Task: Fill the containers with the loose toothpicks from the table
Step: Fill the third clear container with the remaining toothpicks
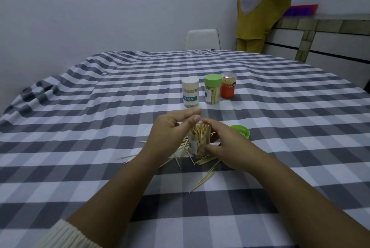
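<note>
Checked tablecloth [100, 147] over whole table, rumpled far left. Far centre: three capped containers in a row, white-lidded [190, 94], green-lidded [212, 91], orange-labelled [228, 85], all already holding toothpicks, well apart from work spot. Near centre: open clear container [200, 141] upright, nearly full, tips bristling above rim. Right hand [228, 147] curled round its side, gripping and steadying. Left hand [170, 133] above mouth, thumb and fingers close together; pinching a toothpick or not, cannot tell. Loose green lid [241, 130] just beside right hand. Loose toothpicks [202, 179] scattered around base and toward camera. Judged: topping up. Best kept upright, picks gathered parallel and fed point-down into gaps, jar tapped to settle before capping.
</note>
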### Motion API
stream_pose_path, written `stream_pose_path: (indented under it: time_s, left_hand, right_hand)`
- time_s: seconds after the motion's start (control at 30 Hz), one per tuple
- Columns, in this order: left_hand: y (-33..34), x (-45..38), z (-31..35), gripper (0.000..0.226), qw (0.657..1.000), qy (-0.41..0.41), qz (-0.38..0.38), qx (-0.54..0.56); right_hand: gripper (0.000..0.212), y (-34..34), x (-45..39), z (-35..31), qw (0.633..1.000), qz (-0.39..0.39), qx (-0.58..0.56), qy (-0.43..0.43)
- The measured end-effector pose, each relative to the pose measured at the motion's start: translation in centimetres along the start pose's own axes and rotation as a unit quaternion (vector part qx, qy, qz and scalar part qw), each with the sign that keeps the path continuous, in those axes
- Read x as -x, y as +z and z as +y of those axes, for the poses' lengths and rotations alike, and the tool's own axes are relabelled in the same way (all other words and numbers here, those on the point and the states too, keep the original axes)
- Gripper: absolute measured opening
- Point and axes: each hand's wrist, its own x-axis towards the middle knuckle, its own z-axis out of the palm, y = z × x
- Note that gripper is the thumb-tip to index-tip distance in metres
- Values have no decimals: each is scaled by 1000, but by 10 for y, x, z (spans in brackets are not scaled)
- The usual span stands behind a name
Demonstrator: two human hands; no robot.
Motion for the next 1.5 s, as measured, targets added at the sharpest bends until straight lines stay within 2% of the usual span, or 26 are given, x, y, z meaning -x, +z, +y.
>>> stream_pose_path:
  time_s: [0.1, 0.23, 0.3, 0.43, 0.6, 0.7, 0.77, 0.9, 1.03, 1.13, 1.23, 1.33, 1.43, 1.5]
  left_hand:
    - [1, 0, 2, 24, 999, 13, -4, -53]
    - [-3, 1, 11, 62, 993, -47, -100, -49]
    - [-2, 2, 11, 68, 991, -50, -117, -44]
    - [5, -3, 11, 58, 996, -36, -82, 19]
    - [9, -13, 12, 22, 990, -81, 13, 117]
    - [9, -15, 9, 8, 986, -97, 55, 128]
    - [10, -14, 5, 5, 987, -103, 61, 105]
    - [9, -11, 2, 4, 997, -82, 15, 8]
    - [-5, -12, 6, 28, 995, -95, 2, -29]
    - [-27, -14, 2, 33, 990, -134, -23, -35]
    - [-40, -13, -13, 33, 971, -185, -84, -128]
    - [-28, -12, -28, 43, 944, -199, -129, -228]
    - [-6, -16, -35, 65, 912, -164, -155, -343]
    - [5, -18, -36, 69, 894, -131, -167, -395]
  right_hand:
    - [63, -1, 1, 0, 1000, -1, -4, 0]
    - [64, -3, 4, -2, 1000, -3, -8, -3]
    - [64, -2, 3, -2, 1000, -5, -5, -3]
    - [62, -1, 2, 0, 1000, -7, -13, 7]
    - [69, 0, 1, 1, 1000, -1, -4, 3]
    - [71, 1, 0, 0, 1000, 0, -2, 2]
    - [70, 1, 0, 0, 1000, -1, 0, 0]
    - [65, 0, 0, -2, 1000, -7, -5, 1]
    - [70, -1, 1, 0, 1000, -8, 6, 8]
    - [70, -5, 1, -1, 1000, -17, 15, 18]
    - [67, -12, 2, -1, 999, -30, 16, 31]
    - [66, -18, 3, 0, 998, -40, 7, 55]
    - [62, -25, 5, 0, 996, -44, -6, 72]
    - [61, -29, 5, 2, 996, -49, -14, 77]
